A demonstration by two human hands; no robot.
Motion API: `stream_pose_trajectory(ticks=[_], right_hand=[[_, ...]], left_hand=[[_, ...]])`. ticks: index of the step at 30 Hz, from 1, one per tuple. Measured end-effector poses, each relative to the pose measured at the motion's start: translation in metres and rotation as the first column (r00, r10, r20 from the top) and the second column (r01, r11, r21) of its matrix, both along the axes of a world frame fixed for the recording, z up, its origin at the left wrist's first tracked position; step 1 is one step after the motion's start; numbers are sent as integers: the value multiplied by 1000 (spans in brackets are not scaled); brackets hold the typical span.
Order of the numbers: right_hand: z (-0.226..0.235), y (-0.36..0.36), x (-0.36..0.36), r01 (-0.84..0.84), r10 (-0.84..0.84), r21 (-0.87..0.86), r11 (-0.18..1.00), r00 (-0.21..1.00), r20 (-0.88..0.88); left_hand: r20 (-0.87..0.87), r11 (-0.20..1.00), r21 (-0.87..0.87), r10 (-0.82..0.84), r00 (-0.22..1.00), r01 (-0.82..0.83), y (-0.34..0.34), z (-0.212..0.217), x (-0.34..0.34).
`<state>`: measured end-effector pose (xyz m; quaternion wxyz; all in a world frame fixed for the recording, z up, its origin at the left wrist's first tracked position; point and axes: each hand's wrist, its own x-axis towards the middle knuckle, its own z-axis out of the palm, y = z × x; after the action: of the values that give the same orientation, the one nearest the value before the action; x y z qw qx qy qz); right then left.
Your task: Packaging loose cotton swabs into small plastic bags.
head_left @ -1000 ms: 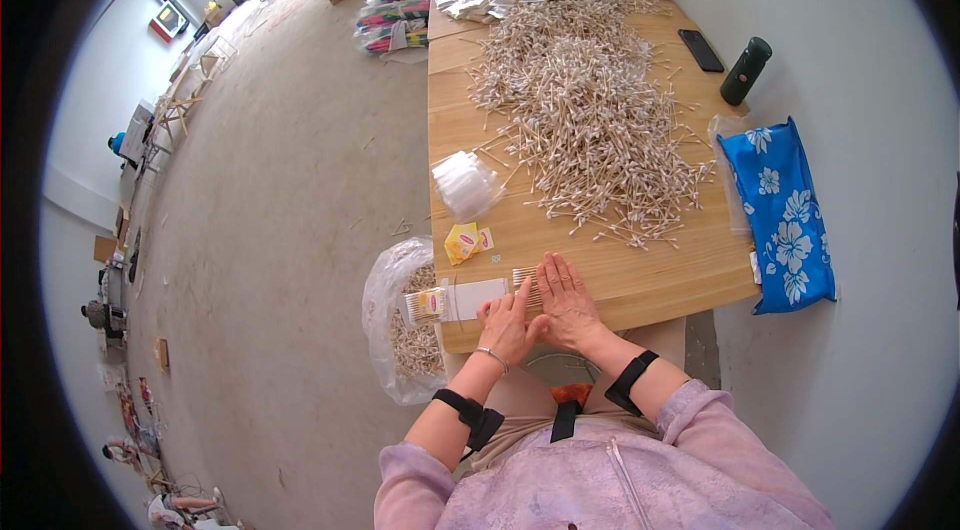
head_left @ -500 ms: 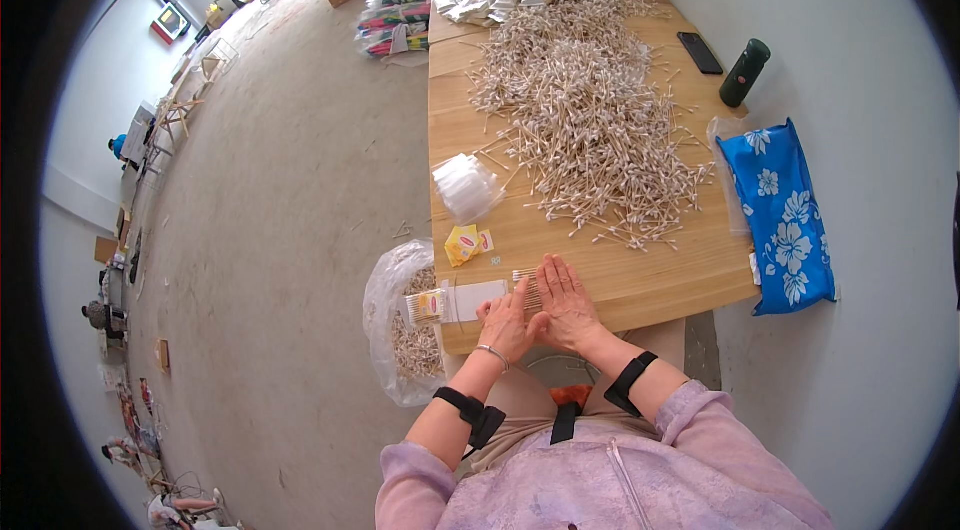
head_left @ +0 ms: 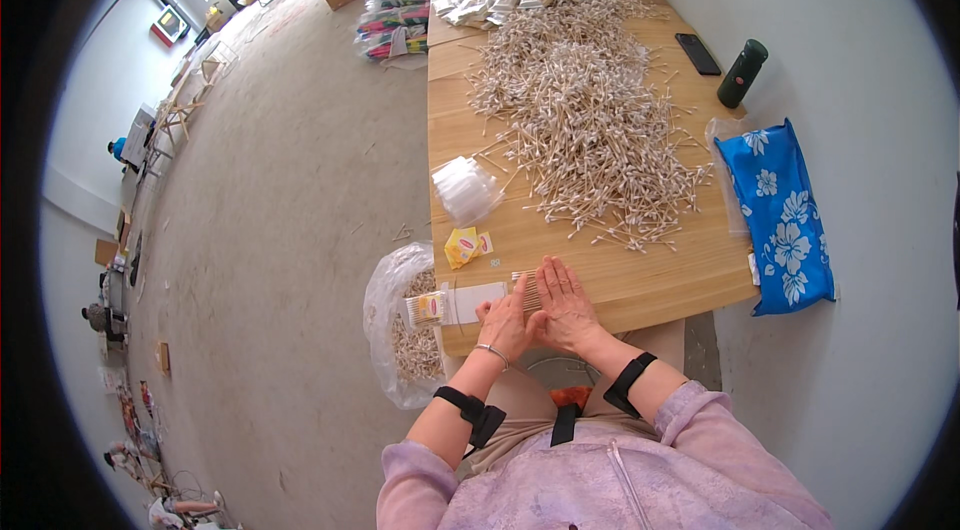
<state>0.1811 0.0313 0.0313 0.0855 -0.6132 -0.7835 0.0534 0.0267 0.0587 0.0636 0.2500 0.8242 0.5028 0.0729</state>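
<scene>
A short row of cotton swabs [head_left: 526, 288] lies on the table, side by side, between my two hands. My left hand [head_left: 507, 328] rests at the row's left side, its index finger stretched along the swabs and its thumb out to the left. Flat along the right side lies my right hand [head_left: 568, 312], fingers straight and pointing away from me. Left of my left hand is a clear plastic bag [head_left: 480, 303], flat on the wood. A filled pack of swabs [head_left: 427, 308] with a yellow-and-red label sits at the table's left edge.
A big heap of loose swabs [head_left: 590, 120] covers the table's middle. Yellow labels [head_left: 463, 247] and stacked clear bags [head_left: 466, 190] lie at the left. Along the right are a phone [head_left: 698, 54], dark green bottle [head_left: 743, 73] and blue flowered pack [head_left: 785, 220]. A swab-filled plastic bag [head_left: 385, 330] hangs below the left edge.
</scene>
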Motion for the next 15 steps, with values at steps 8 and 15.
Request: stream_pose_trajectory(ticks=[8,15], right_hand=[[-3,-1,1,0,2,33,999,998,-70],[1,0,1,4,-3,13,1000,997,-80]], left_hand=[[-14,1000,-25,-6,1000,6,4,-1,2],[14,998,56,-19,1000,18,3,5,2]])
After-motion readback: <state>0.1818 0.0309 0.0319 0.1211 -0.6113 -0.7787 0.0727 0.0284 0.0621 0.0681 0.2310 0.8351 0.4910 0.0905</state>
